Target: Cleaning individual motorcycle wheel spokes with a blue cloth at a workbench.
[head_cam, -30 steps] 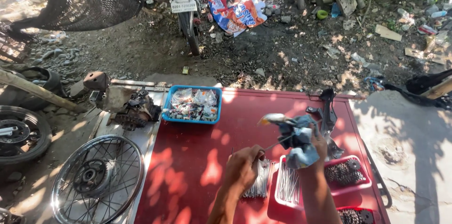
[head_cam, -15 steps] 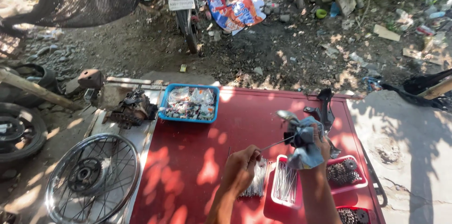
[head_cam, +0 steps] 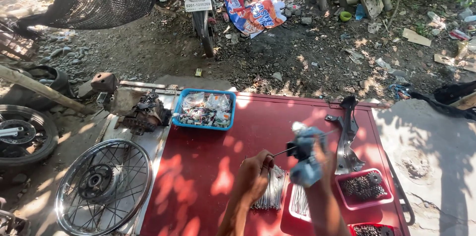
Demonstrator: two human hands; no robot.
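Hands: one spoke, one rag

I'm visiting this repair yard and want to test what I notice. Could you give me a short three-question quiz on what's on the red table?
1. True or false: the blue basket sits at the far left corner of the red table.
2. What does the right hand hold? A) a cloth B) a hammer C) a tyre
3. What thin metal thing does the left hand hold up towards the blue-grey cloth?

Key:
1. True.
2. A, the cloth, bunched in its grip.
3. A wheel spoke, like those in the bundle of spokes lying under that hand.
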